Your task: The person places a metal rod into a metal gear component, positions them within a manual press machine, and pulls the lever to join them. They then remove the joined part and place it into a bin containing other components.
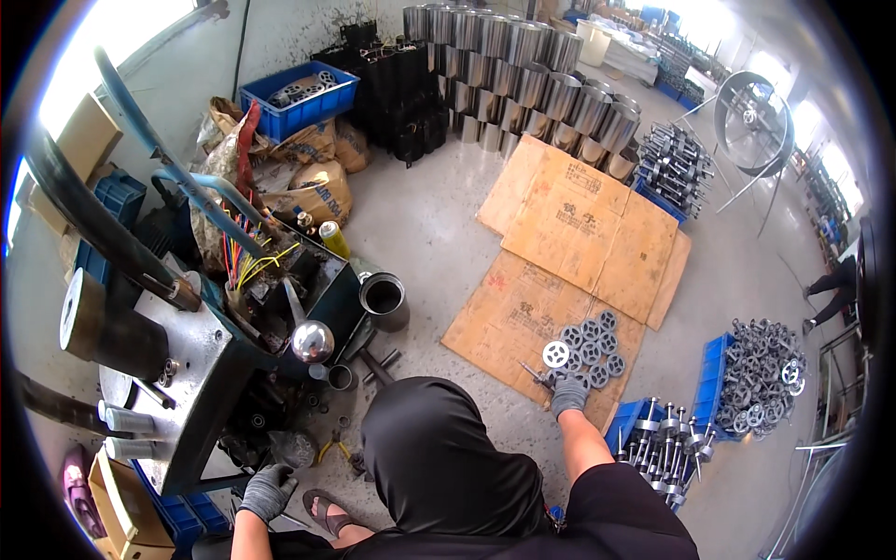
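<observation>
Left hand [267, 492] is half spread; I can't tell if right hand [568, 394] pinches the pale wheel [555, 355], probably stiff; take its rim.

The grey floor [425, 233] stretches away from me with a dull shine. Ahead there's a stained pale wall [303, 33], a bright window [140, 26] off to the left, and more windows [839, 177] glowing white down the right side, beyond a big round fan [749, 118].
</observation>
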The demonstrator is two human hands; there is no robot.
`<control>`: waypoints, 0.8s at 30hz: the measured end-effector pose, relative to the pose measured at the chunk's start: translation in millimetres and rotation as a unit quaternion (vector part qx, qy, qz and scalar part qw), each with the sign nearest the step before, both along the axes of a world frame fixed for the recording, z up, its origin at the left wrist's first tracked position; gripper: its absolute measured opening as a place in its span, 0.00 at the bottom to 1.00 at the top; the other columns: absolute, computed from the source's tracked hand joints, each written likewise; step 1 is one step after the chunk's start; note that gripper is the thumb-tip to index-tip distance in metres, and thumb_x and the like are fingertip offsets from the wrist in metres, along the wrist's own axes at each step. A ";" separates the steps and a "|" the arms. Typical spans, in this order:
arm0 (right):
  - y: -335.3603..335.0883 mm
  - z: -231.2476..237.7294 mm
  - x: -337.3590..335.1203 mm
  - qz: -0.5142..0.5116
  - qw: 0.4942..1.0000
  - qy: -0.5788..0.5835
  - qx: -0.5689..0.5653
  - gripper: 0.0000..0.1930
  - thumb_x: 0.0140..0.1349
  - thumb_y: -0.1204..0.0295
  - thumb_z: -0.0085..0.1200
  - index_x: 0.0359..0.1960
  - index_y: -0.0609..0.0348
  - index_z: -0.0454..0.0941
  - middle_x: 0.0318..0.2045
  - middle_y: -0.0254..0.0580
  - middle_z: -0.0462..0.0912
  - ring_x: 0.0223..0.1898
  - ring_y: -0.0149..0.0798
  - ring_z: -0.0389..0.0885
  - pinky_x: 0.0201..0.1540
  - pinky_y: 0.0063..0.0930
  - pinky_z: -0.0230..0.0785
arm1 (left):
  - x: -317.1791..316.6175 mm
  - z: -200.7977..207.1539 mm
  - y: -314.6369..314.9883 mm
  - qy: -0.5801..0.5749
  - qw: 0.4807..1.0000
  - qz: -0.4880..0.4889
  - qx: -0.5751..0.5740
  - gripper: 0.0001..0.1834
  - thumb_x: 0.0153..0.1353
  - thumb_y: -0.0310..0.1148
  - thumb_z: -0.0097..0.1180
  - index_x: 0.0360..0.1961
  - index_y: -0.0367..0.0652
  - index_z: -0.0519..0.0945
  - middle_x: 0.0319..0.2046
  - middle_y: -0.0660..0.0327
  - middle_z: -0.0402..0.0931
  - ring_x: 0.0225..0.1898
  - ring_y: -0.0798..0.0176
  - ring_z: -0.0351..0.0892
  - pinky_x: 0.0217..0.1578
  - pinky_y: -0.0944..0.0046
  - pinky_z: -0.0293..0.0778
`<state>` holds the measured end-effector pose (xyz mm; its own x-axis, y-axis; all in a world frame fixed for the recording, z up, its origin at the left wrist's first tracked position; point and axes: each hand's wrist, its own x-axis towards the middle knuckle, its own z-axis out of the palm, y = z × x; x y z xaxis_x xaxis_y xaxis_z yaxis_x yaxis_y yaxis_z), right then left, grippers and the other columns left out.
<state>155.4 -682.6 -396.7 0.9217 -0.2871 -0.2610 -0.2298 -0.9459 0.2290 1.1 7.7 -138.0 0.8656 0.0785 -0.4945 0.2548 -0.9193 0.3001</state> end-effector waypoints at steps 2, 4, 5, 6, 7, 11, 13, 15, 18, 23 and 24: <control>5.7 9.0 -4.0 -0.010 0.999 -0.034 0.029 0.14 0.70 0.67 0.48 0.51 0.47 0.84 0.50 0.51 0.85 0.53 0.51 0.83 0.54 0.42 0.72 | 0.2 4.6 -2.8 0.004 1.000 0.006 0.003 0.21 0.63 0.42 0.65 0.51 0.39 0.84 0.47 0.44 0.83 0.51 0.42 0.82 0.53 0.49 0.78; 5.6 15.1 -4.8 -0.030 0.997 -0.032 0.065 0.13 0.69 0.65 0.50 0.50 0.46 0.85 0.47 0.51 0.86 0.51 0.51 0.84 0.54 0.43 0.72 | 3.4 7.2 -5.2 0.002 1.000 0.003 0.000 0.21 0.62 0.42 0.65 0.51 0.40 0.84 0.47 0.44 0.83 0.51 0.42 0.83 0.53 0.49 0.78; -1.6 18.9 -6.7 -0.032 0.995 -0.026 0.087 0.13 0.67 0.62 0.53 0.49 0.46 0.86 0.46 0.52 0.87 0.49 0.51 0.85 0.53 0.45 0.73 | 5.6 7.5 -6.6 -0.003 1.000 -0.002 -0.004 0.21 0.62 0.42 0.65 0.51 0.40 0.84 0.47 0.44 0.83 0.51 0.42 0.83 0.53 0.48 0.78; -8.0 22.4 -5.3 -0.017 0.995 -0.007 0.100 0.14 0.66 0.61 0.55 0.48 0.47 0.86 0.46 0.52 0.87 0.49 0.51 0.85 0.53 0.45 0.73 | 8.4 8.0 -8.2 -0.007 1.000 -0.007 -0.008 0.21 0.62 0.42 0.65 0.51 0.40 0.84 0.47 0.44 0.83 0.51 0.42 0.83 0.53 0.48 0.78; -9.0 28.9 -4.6 -0.002 0.993 0.015 0.113 0.14 0.65 0.60 0.56 0.48 0.47 0.86 0.47 0.52 0.87 0.49 0.52 0.85 0.53 0.45 0.73 | 9.2 8.9 -9.1 -0.009 1.000 -0.008 -0.008 0.21 0.63 0.42 0.65 0.51 0.40 0.84 0.47 0.44 0.83 0.51 0.41 0.83 0.53 0.48 0.78; 20.6 60.9 -0.5 0.130 0.982 0.114 0.079 0.17 0.59 0.58 0.60 0.46 0.50 0.86 0.43 0.51 0.88 0.45 0.54 0.87 0.48 0.47 0.78 | 12.6 21.5 -14.9 -0.037 0.999 -0.017 -0.015 0.20 0.64 0.42 0.64 0.50 0.40 0.85 0.48 0.45 0.83 0.51 0.42 0.82 0.54 0.49 0.78; 41.6 73.1 5.8 0.211 0.966 0.127 0.082 0.17 0.58 0.58 0.59 0.45 0.51 0.87 0.40 0.52 0.89 0.43 0.54 0.88 0.44 0.48 0.80 | 19.9 39.1 -27.0 -0.043 0.999 -0.020 -0.023 0.20 0.65 0.44 0.62 0.50 0.42 0.85 0.49 0.46 0.84 0.53 0.42 0.82 0.55 0.50 0.77; 92.1 106.8 35.3 0.238 0.953 0.152 0.108 0.17 0.59 0.59 0.56 0.45 0.52 0.88 0.42 0.53 0.88 0.47 0.55 0.87 0.48 0.47 0.80 | 15.4 43.7 -23.6 -0.049 0.998 -0.011 -0.036 0.22 0.67 0.49 0.58 0.50 0.42 0.85 0.49 0.47 0.84 0.53 0.42 0.81 0.55 0.49 0.76; 164.0 157.2 85.7 0.325 0.925 0.124 0.151 0.18 0.60 0.57 0.55 0.45 0.53 0.88 0.44 0.56 0.87 0.49 0.56 0.86 0.50 0.48 0.80 | 16.5 44.7 -22.1 -0.100 0.993 -0.037 -0.051 0.25 0.66 0.49 0.60 0.56 0.42 0.82 0.51 0.46 0.83 0.56 0.42 0.80 0.58 0.49 0.75; 292.6 273.9 159.1 0.475 0.839 0.097 0.247 0.20 0.54 0.55 0.63 0.43 0.55 0.85 0.40 0.56 0.86 0.44 0.59 0.86 0.48 0.48 0.78 | 41.8 63.6 -43.9 -0.184 0.972 -0.027 -0.143 0.27 0.67 0.48 0.60 0.59 0.40 0.79 0.53 0.41 0.80 0.57 0.40 0.79 0.59 0.47 0.74; 322.6 314.7 157.9 0.485 0.840 0.128 0.209 0.20 0.53 0.55 0.64 0.41 0.55 0.84 0.39 0.55 0.86 0.42 0.57 0.86 0.46 0.48 0.78 | 49.9 70.8 -53.2 -0.201 0.963 -0.005 -0.179 0.26 0.66 0.46 0.61 0.59 0.39 0.79 0.52 0.40 0.80 0.56 0.39 0.79 0.58 0.47 0.75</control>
<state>313.3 -360.0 -81.9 0.5685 0.7313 -0.3769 0.7006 -0.6705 -0.2442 51.0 -45.5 -67.1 0.9926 -0.0447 -0.1126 0.0427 -0.7407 0.6705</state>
